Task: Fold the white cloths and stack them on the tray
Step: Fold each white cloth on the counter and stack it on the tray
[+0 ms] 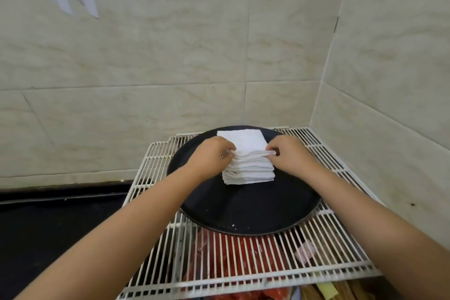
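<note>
A stack of several folded white cloths point(248, 168) stands on the far half of a round black tray point(243, 207). The topmost white cloth point(243, 140) lies flat on the stack. My left hand point(211, 156) pinches that top cloth at its near left corner. On the other side, my right hand point(289, 152) pinches its near right corner. Both hands hover at the height of the stack's top, one on each side of it.
The tray rests on a white wire rack point(243, 263) set in a corner of tiled walls point(170, 68). Red items point(219, 256) and a small wrapped packet point(304, 251) show beneath the rack. A dark counter point(60, 221) lies to the left.
</note>
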A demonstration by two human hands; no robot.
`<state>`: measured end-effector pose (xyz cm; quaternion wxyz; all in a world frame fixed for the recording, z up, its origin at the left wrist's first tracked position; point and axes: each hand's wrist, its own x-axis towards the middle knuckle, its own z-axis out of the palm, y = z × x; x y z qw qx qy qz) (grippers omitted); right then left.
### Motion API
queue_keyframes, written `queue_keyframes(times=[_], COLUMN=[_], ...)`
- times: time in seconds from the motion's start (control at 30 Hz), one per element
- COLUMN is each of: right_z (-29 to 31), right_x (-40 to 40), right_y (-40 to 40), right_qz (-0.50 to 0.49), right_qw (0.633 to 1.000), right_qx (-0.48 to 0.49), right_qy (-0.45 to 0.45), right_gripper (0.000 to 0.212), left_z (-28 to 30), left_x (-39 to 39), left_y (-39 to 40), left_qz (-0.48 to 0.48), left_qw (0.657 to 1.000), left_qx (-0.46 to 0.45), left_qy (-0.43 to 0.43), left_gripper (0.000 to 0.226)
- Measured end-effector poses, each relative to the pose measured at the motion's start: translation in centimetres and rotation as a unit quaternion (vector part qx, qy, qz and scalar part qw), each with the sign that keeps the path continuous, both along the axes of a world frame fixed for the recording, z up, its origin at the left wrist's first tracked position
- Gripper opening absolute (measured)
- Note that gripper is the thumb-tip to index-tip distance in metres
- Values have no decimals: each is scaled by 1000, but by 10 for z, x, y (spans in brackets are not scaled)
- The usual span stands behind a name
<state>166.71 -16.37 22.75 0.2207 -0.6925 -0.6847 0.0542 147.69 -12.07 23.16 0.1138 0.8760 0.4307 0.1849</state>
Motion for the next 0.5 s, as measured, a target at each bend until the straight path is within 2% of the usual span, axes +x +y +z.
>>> queue_keyframes(times=[0.23,0.3,0.33,0.4,0.5], right_z=[5,15,21,32,48], right_x=[-10,-21,-29,-54,-116], right_y=[-17,-23,-27,-32,-34], right_qz=[-31,-46,-47,-41,5], right_qw=[998,996,995,993,991], right_qx=[-52,-51,-45,-32,6], right_qy=[-26,-55,-71,-108,-134], right_gripper=[18,31,34,19,33], left_z=[4,7,9,13,22], left_x=[-9,-19,-27,-52,-117], left_y=[-7,-11,-14,-21,-37], left_qz=[-4,12,24,56,124], left_qw=[998,996,995,990,981], left_qx=[-19,-15,-7,25,55], left_qy=[60,85,101,125,139], left_gripper=[37,42,43,40,37])
